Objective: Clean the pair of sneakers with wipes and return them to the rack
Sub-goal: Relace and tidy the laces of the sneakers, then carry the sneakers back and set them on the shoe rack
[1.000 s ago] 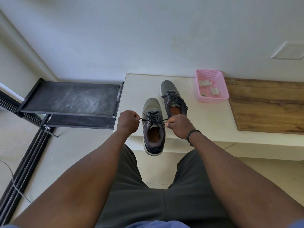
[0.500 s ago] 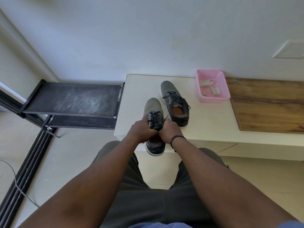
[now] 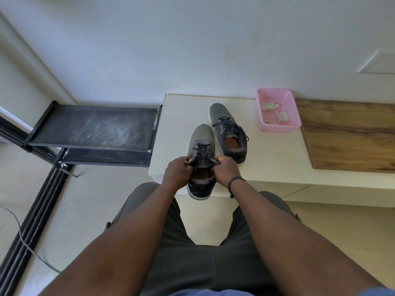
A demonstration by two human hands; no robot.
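Seemingly to tie it, the left hand point(image 3: 176, 172) and right hand point(image 3: 227, 170) each pinch laces at the near grey sneaker point(image 3: 202, 146), its heel overhanging the white bench point(image 3: 275, 159) edge. Behind it sits the second sneaker point(image 3: 228, 131); left of the bench waits the black rack point(image 3: 96, 127).

Both hands point(image 3: 201, 173) pinch the near sneaker's point(image 3: 202, 144) laces point(image 3: 202, 153) on the white bench point(image 3: 277, 154).

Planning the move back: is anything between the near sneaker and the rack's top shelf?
Nothing visible. Both hands, left hand and right hand, grip the near sneaker at the bench's left end; the rack's top shelf sits just left, bare.
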